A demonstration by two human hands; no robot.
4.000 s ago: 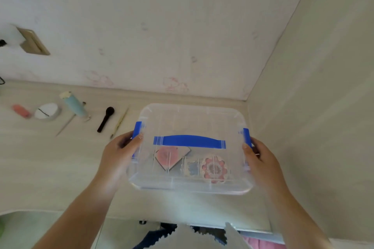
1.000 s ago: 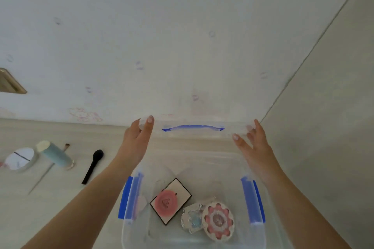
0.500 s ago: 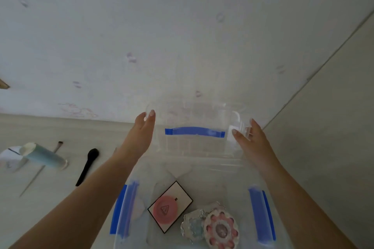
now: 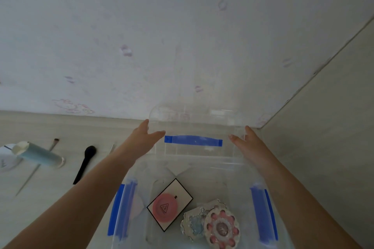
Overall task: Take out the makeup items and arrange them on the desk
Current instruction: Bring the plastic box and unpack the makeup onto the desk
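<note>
Both hands grip the clear lid (image 4: 194, 127) upright past the box (image 4: 202, 170): left hand (image 4: 146, 139) & right hand (image 4: 245, 142) pinching its ends. Makeup compacts (image 4: 210, 222) lie below, nearer me; right hand's closer.

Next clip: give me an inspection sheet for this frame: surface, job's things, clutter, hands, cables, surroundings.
Surface: pale wood-grain desk, meeting the wall at the back.
Job's things: open clear box with blue latches; inside it a square compact with a pink disc, a silver compact and a round pink palette overlapping it. Clear lid with blue handle held up behind the box.
Clutter: on the desk to the left, a teal tube, a white round case, a black brush, a thin brush.
Hands: left hand and right hand grip the lid's sides.
Cables: nothing seen.
Surroundings: patterned wall; side panel on the right.
</note>
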